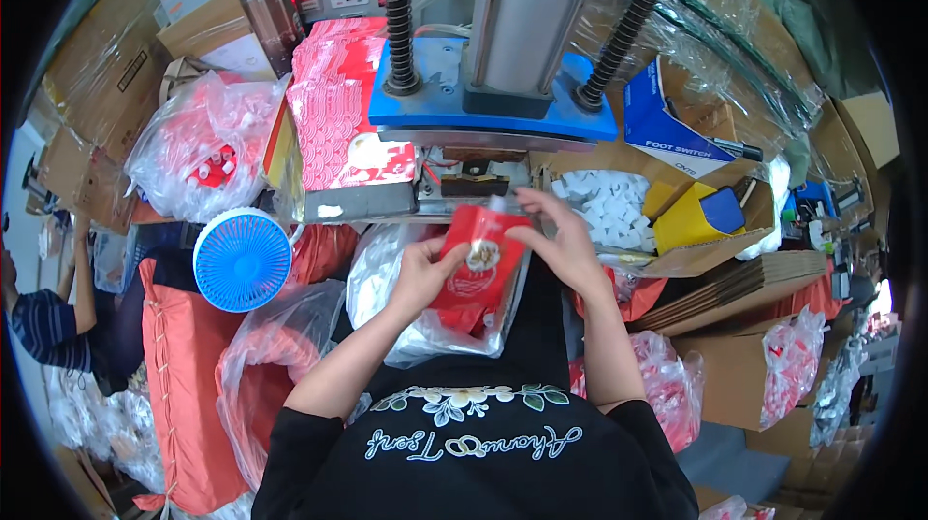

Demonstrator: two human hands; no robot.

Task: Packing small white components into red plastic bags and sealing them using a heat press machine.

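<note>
A red pouch (pixel 477 254) with a pale round picture and a white spout (pixel 497 203) at its top edge is in front of my chest, just short of the press. My left hand (pixel 425 274) pinches the pouch's left edge between thumb and fingers. On the other side, my right hand (pixel 561 242) has its thumb at the pouch's upper right edge, and its fingertips curl close behind the spout. Below, in my lap, a clear plastic bag (pixel 401 332) holds more red pouches. Right behind the spout is the metal jig (pixel 474 180) of the press.
The press (pixel 493 119) has a blue plate and springs. Printed red pouches (pixel 338 104) lie left of it. A blue fan (pixel 243 259) stands at left. An open carton (pixel 681 264) at right contains small white plastic pieces (pixel 604 206). Another person's arm (pixel 79 288) shows far left.
</note>
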